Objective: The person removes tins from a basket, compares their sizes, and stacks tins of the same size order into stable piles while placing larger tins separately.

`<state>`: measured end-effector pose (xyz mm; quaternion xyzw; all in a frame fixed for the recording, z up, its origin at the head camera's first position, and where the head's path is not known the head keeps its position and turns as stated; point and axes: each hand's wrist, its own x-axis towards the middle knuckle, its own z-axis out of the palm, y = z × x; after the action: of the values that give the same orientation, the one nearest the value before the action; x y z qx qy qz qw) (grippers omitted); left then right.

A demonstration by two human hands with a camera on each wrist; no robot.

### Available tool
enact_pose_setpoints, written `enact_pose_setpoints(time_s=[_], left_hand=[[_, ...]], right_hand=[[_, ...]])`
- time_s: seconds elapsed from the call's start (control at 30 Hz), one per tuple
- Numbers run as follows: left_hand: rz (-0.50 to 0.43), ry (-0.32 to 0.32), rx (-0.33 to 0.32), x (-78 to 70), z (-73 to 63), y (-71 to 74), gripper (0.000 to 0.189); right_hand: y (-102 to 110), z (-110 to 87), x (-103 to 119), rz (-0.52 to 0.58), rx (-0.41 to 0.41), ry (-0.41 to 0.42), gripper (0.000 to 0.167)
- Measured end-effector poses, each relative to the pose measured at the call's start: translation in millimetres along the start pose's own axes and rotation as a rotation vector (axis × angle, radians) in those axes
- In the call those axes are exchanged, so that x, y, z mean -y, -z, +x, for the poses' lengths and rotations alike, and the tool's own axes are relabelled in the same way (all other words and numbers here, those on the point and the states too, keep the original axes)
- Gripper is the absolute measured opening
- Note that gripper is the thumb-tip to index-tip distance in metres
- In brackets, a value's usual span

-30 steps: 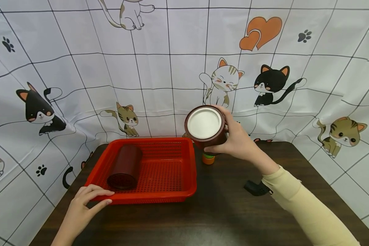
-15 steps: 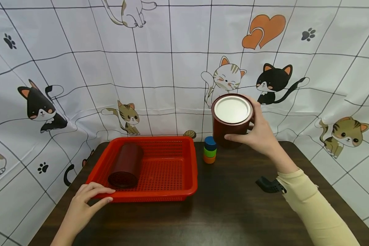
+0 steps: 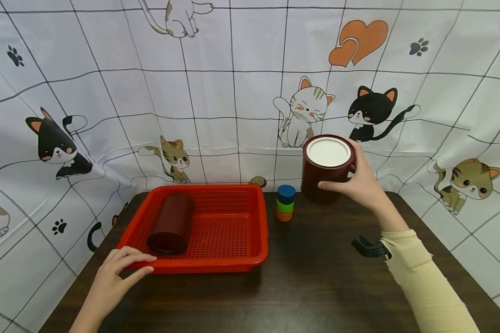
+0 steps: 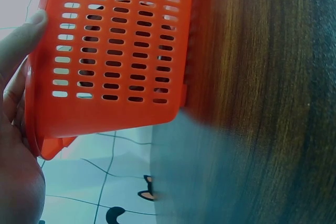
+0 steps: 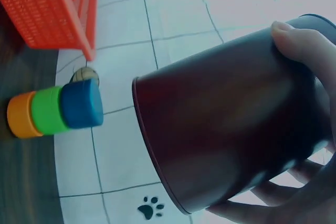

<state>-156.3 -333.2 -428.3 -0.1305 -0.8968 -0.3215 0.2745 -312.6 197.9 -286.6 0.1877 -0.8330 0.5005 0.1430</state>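
Note:
My right hand (image 3: 358, 182) grips a dark brown cylindrical canister (image 3: 322, 178) whose near end shows a pale, round face. In the right wrist view the canister (image 5: 226, 119) is tilted, with its rimmed far end apart from the table; the thumb lies on one side and fingers curl round the other. At the red perforated basket (image 3: 233, 262), my left hand (image 3: 114, 280) pinches the front left rim. The left wrist view has the thumb outside the basket wall (image 4: 173, 77) and fingers behind the rim. A second brown cylinder (image 3: 172, 224) lies on its side inside the basket.
A small stack of blue, green and orange round pieces (image 3: 285, 203) stands between basket and canister. The dark wooden table (image 3: 300, 286) backs onto a white cat-print sheet (image 3: 250, 101). A black strap-like piece (image 3: 371, 247) juts from the right wrist.
My right hand has carried the canister rightward, away from the basket, and the coloured stack behind it has come into full sight. The left hand stays on the basket rim.

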Motion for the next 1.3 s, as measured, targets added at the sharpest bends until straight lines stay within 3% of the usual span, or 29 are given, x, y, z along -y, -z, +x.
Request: enact_pose_setpoints(time_s=[0.4, 0.87, 1.3], left_hand=[[0.002, 0.015, 0.005, -0.6, 0.5, -0.2, 0.036], [-0.008, 0.014, -0.001, -1.7, 0.9, -0.8, 0.036], [-0.008, -0.046, -0.026, 1.2, 1.8, -2.5, 0.042]], right_hand=[[0.6, 5.0, -40.2, -0.046, -0.033, -0.056, 0.109], [-2.4, 6.9, -61.3, -0.081, -0.072, -0.108, 0.108], [-21.5, -5.3, -93.6, -0.099, -0.063, -0.145, 0.107]])
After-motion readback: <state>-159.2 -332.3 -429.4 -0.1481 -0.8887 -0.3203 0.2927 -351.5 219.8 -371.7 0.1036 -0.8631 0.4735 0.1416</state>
